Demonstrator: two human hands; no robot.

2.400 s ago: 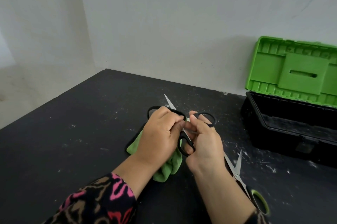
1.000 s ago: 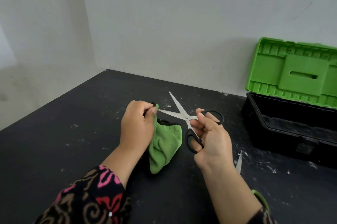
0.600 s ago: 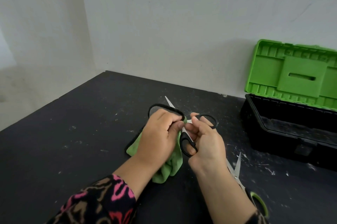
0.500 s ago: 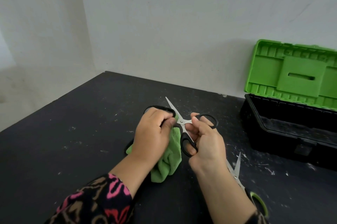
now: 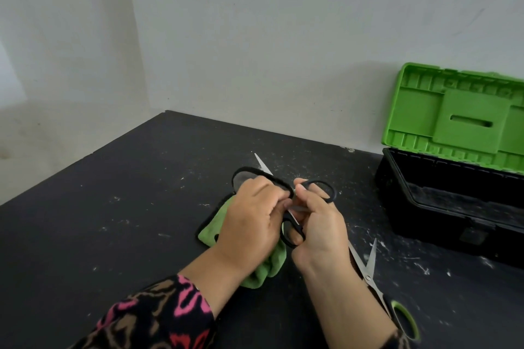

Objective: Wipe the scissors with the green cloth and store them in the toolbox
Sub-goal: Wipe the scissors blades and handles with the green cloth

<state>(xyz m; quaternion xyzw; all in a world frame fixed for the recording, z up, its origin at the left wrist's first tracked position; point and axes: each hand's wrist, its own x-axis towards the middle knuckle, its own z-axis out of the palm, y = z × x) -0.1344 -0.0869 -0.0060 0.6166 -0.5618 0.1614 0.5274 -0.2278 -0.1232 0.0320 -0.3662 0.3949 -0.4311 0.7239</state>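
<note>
My right hand [image 5: 321,231] grips the black-handled scissors [image 5: 332,195] by their two loops, above the black table. My left hand [image 5: 249,223] pinches the green cloth [image 5: 269,266] around the blades close to the pivot, which is hidden. Only one blade tip pokes out beyond my left hand. A black curved edge shows above my left knuckles; I cannot tell whether it is the cloth's trim. The toolbox [image 5: 442,206] stands at the right, black base open, green lid [image 5: 465,116] raised against the wall.
A second pair of scissors [image 5: 368,270] with a green-and-black handle lies on the table [image 5: 113,235] just right of my right forearm, blades apart. White walls bound the table at the back. The table's left edge runs diagonally.
My left hand has slid the cloth back along the blades toward the pivot, covering it. The right hand has kept its hold on the handles.
</note>
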